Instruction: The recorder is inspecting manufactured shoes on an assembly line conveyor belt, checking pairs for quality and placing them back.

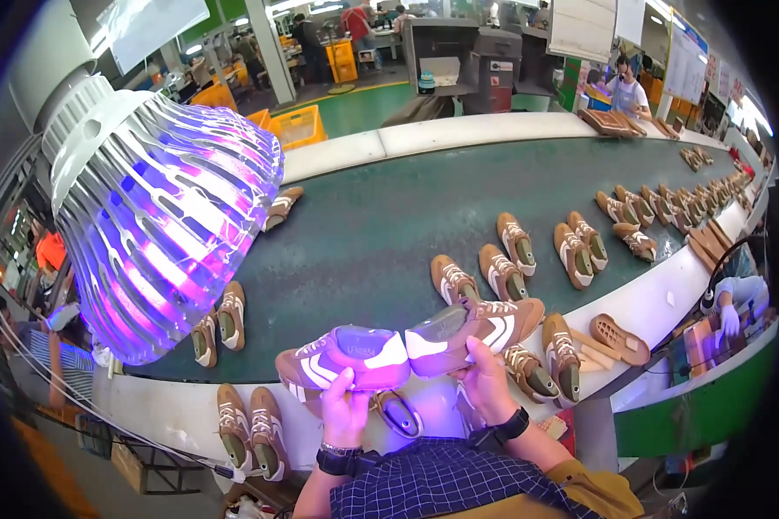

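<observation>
My left hand (pixel 344 413) is closed on a brown sneaker (pixel 337 365) with white stripes, its toe pointing left. A matching sneaker (pixel 493 330), toe to the right, is gripped by my right hand (pixel 485 381). The two heels nearly meet in the middle, and purple light tints both shoes, the left one more strongly. Just below them, partly hidden by the held shoes and my hands, another sneaker (pixel 398 413) lies on the white ledge (pixel 169 406). Dark bands circle both my wrists.
A large ribbed lamp (pixel 169 216) glowing purple hangs close at the left. Beyond the ledge runs a green conveyor belt (pixel 346 233) carrying several sneakers. A pair (pixel 251 428) stands at lower left; loose soles (pixel 619 337) lie at right. Co-workers (pixel 627 91) are further off.
</observation>
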`<state>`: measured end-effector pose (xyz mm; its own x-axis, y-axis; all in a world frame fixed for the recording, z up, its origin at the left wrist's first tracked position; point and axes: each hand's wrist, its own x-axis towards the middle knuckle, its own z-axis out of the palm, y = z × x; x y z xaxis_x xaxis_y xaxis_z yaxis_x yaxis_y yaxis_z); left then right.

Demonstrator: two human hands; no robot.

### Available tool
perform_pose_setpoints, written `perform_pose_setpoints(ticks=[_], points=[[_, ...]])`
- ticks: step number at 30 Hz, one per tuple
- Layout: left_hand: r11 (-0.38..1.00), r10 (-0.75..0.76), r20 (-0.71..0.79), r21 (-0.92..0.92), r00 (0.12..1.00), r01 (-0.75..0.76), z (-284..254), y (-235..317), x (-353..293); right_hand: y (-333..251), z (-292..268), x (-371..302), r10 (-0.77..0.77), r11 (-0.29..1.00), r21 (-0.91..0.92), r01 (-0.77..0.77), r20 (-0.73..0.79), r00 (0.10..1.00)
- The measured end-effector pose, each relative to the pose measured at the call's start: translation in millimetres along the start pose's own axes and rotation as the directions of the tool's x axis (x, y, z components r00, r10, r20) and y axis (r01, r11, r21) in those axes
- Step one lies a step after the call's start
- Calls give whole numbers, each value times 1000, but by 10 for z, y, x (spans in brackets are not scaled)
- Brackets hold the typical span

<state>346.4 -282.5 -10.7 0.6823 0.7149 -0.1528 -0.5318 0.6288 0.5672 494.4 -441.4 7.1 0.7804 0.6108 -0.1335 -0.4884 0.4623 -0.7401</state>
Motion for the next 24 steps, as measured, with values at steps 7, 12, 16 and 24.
perform_pose_setpoints(ticks=[7,12,16,24], points=[[997,68,14,40,998,-68,46,73,-73,-102,65,-68,-66,996,-67,67,15,998],[989,124,47,75,991,-127,155,157,-138,-196,130,-142,-122,982,-142,125,31,992],[973,204,88,88,975,-212,315,197,-216,-236,155,-153,-166,971,-168,171,38,985],[990,23,124,-138,992,-6,-343,344,-290,-66,-174,-88,66,990,114,-89,196,978]])
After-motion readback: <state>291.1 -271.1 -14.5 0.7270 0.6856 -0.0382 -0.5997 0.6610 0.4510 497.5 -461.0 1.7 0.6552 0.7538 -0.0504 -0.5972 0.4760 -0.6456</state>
